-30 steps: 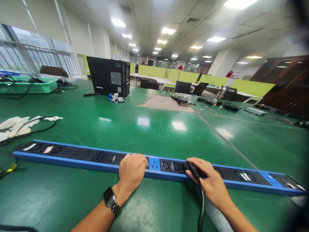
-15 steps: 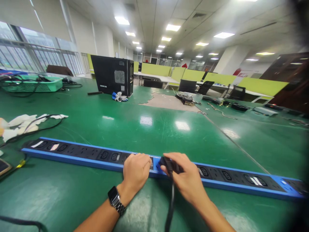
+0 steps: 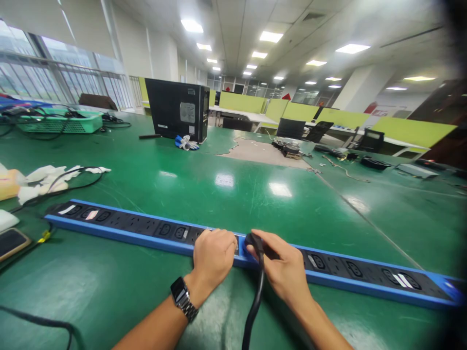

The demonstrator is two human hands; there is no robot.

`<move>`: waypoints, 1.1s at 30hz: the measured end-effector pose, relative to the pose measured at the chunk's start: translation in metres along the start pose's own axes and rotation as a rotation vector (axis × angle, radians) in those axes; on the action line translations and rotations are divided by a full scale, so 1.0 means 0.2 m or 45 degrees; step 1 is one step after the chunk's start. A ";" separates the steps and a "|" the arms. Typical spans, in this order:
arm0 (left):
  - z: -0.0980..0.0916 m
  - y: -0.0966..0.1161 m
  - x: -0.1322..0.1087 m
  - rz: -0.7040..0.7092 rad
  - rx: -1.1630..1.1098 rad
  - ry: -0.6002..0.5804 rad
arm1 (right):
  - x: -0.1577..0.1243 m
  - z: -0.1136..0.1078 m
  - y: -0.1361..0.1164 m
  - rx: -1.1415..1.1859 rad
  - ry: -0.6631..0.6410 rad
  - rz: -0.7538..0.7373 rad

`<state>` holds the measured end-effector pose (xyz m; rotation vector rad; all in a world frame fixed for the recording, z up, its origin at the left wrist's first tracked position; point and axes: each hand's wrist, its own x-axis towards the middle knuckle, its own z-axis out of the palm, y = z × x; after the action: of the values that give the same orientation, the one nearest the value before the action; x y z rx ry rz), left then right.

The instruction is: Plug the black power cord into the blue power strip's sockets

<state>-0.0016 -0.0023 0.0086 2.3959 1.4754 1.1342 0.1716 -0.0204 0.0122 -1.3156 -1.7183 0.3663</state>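
Green tabletop [image 3: 219, 194], office bkgd; power strip [image 3: 146, 228] across lower frame. My left grip [image 3: 213, 255] curled over it, lower centre; right grip [image 3: 284, 272] pinching plug [image 3: 253, 241] at socket alongside. Step, prob.: seating plug; needs straight push.

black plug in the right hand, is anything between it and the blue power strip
Nothing visible does. The right hand holds the black plug right at the power strip, close beside the left hand, which rests on the strip to one side. The socket under the plug is hidden.
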 end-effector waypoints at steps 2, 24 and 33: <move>0.00 0.00 0.00 0.005 0.002 0.007 | 0.00 0.00 0.01 0.004 -0.008 0.032; 0.00 0.00 0.00 -0.003 -0.017 0.015 | 0.06 -0.17 -0.06 -0.080 -0.025 -0.042; -0.02 0.01 0.00 -0.006 -0.052 -0.016 | 0.00 -0.10 0.10 -0.269 0.291 0.089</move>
<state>-0.0018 -0.0042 0.0130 2.3670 1.4389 1.1347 0.2010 -0.0186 0.0087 -1.5108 -1.5527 0.0699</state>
